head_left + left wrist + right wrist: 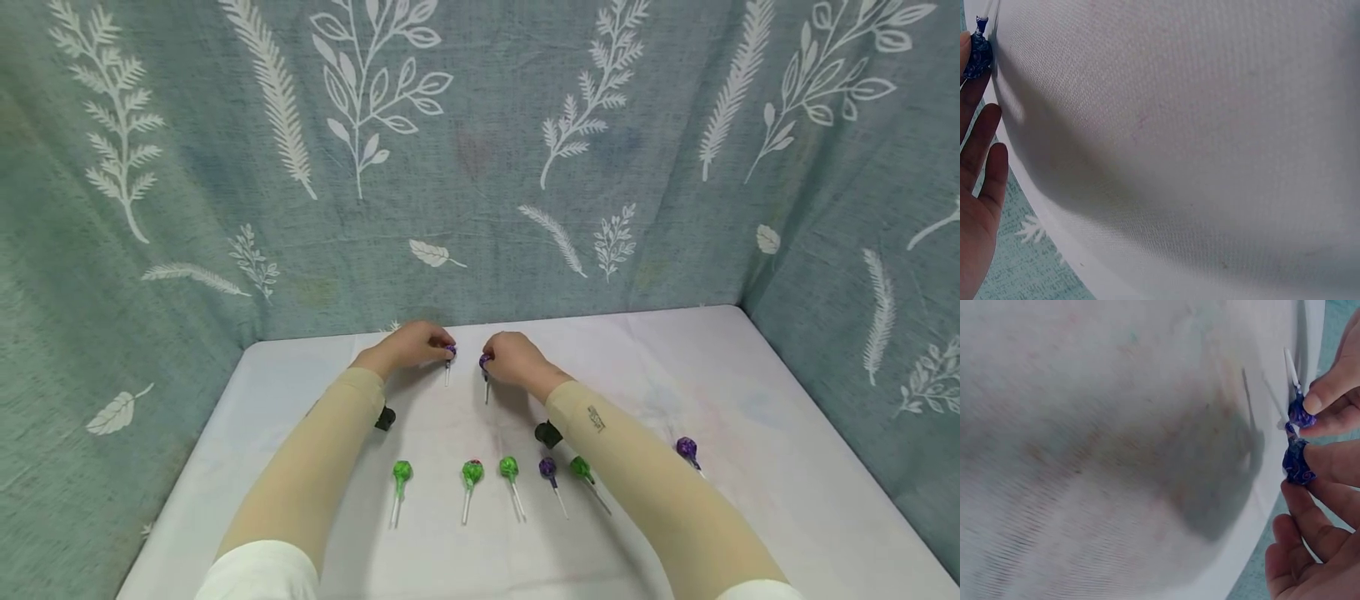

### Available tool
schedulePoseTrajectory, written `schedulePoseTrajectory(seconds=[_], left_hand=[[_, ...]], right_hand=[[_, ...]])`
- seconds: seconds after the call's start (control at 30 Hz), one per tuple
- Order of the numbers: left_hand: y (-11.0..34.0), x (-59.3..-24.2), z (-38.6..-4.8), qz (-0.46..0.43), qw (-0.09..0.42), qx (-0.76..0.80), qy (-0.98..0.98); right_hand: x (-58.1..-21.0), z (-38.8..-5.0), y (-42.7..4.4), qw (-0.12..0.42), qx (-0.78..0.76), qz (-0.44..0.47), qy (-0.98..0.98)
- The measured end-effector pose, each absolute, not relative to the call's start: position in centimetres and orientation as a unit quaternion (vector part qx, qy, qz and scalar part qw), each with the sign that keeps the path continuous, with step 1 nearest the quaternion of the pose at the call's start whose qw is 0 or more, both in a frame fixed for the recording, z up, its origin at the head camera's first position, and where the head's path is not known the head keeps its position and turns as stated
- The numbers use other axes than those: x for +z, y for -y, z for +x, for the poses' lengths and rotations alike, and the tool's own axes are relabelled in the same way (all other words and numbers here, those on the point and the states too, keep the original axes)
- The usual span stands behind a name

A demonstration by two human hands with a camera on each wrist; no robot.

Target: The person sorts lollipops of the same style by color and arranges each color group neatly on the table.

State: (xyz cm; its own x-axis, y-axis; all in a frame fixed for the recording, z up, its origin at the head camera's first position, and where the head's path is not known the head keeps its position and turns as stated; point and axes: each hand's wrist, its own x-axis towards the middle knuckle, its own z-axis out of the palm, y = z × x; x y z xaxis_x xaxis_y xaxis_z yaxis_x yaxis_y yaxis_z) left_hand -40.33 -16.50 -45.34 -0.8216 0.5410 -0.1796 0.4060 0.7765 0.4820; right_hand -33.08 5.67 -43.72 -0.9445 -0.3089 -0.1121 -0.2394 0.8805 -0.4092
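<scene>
A grey-green fabric backdrop, printed with feathery white fronds and leafy sprigs, hangs behind a white-covered table; a matching left panel and right panel flank the sides; soft light leaves blurred shadows on the tabletop; close up, the cover's woven texture shows faint pinkish marks.

Left hand pinching a dark blue lollipop, upper left.
White cloth fills most of the frame; patterned teal fabric shows lower left.
</scene>
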Motion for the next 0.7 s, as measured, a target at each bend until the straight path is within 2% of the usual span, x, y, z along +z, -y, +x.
schedulePoseTrajectory(seconds=[0.7], left_hand=[[16.6, -45.4, -39.9, 0.229, 0.163, 0.225, -0.933]], right_hand=[[-44.3, -36.0, -4.3, 0.097, -0.183, -0.123, -0.971]])
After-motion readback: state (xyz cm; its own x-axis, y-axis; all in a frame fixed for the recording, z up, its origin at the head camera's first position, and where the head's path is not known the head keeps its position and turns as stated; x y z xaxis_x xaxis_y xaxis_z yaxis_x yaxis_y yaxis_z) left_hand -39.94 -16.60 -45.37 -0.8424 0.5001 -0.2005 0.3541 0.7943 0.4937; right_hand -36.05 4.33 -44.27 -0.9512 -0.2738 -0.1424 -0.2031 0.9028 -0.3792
